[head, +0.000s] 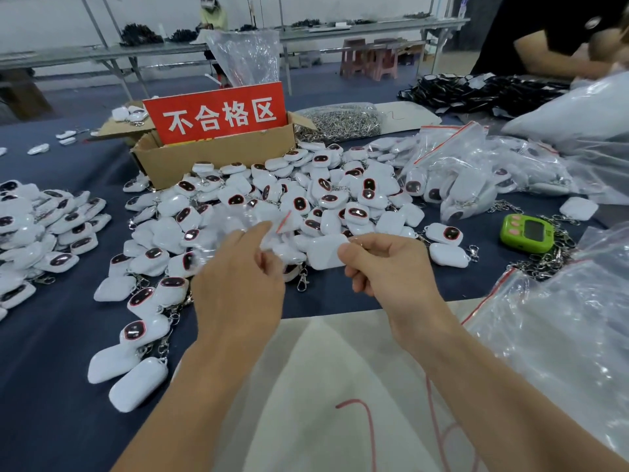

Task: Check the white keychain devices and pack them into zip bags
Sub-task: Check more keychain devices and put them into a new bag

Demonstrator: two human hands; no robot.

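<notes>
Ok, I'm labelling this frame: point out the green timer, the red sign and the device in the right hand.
green timer (526, 232), head view, on its dark screen
red sign (218, 112), head view, middle of its face
white keychain device (323, 252), head view, its bare back

bright, even light; edges warped
</notes>
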